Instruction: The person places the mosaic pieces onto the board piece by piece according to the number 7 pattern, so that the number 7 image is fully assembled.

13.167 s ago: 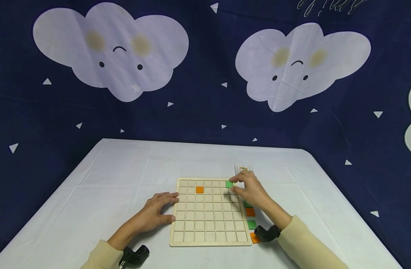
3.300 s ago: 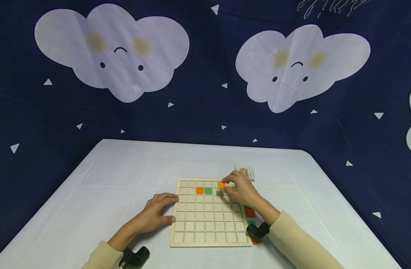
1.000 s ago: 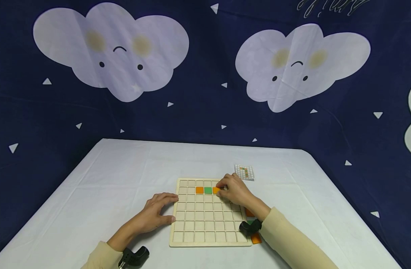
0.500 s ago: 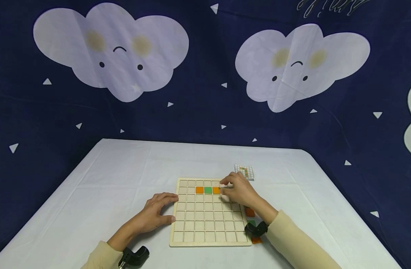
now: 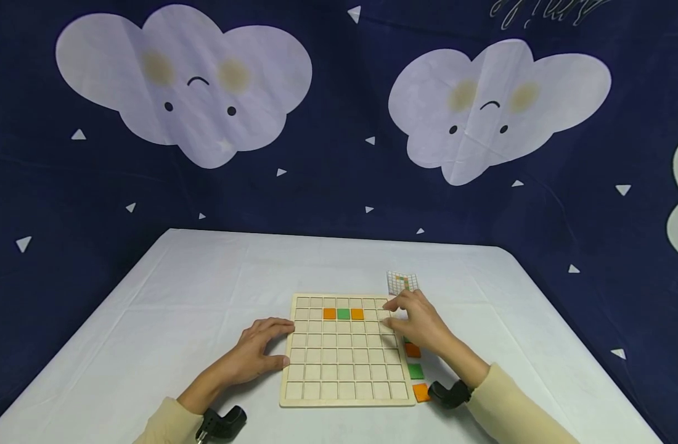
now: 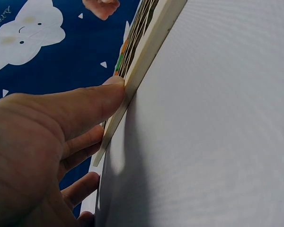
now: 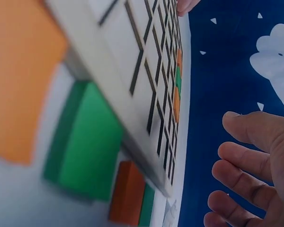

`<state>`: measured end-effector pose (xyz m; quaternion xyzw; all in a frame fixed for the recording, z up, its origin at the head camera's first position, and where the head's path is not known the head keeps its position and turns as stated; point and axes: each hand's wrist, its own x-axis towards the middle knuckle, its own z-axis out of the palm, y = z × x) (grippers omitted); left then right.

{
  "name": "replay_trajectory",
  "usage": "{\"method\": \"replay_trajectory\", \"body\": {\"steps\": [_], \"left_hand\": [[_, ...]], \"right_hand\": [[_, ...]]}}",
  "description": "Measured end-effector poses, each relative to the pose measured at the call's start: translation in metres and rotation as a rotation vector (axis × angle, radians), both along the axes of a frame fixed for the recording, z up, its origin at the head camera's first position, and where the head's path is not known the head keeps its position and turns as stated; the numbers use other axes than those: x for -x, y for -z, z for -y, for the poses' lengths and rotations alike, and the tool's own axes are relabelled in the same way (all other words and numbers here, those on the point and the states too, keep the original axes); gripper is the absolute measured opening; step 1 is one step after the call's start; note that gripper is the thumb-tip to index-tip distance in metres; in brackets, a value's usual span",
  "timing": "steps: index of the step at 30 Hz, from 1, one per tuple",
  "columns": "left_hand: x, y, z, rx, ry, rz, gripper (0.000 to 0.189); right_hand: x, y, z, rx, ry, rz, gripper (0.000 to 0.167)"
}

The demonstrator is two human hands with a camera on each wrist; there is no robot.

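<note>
A wooden grid board point(image 5: 336, 356) lies on the white table. In its second row from the far edge sit an orange tile point(image 5: 330, 314), a green tile point(image 5: 343, 314) and another orange tile point(image 5: 357, 314), side by side. My left hand point(image 5: 259, 350) rests its thumb and fingertips against the board's left edge, fingers fairly straight; the left wrist view shows the thumb point(image 6: 92, 104) on the rim. Over the board's right edge hovers my right hand point(image 5: 422, 322), thumb and fingers apart. Nothing is between them in the right wrist view, where the fingers point(image 7: 246, 161) are loosely bent.
Along the board's right side lie loose tiles: a dark orange one point(image 5: 413, 350), a green one point(image 5: 415, 371) and an orange one point(image 5: 421, 393). Another green tile point(image 7: 146, 205) is partly hidden beyond them. A small printed grid card point(image 5: 401, 282) lies behind the board's far right corner.
The green tile and second orange tile have joined the first orange one in the row. My right hand has let go of the latter and moved right. My left hand stays put.
</note>
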<state>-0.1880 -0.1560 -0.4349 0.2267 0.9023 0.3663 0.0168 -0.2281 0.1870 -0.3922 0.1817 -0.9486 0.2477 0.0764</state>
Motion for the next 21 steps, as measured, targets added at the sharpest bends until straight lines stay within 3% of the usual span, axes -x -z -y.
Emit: {"method": "replay_trajectory", "body": {"steps": [21], "left_hand": [[0.000, -0.001, 0.000, 0.001, -0.008, 0.011, 0.054]], "right_hand": [[-0.026, 0.011, -0.027, -0.048, 0.064, -0.023, 0.017]]}}
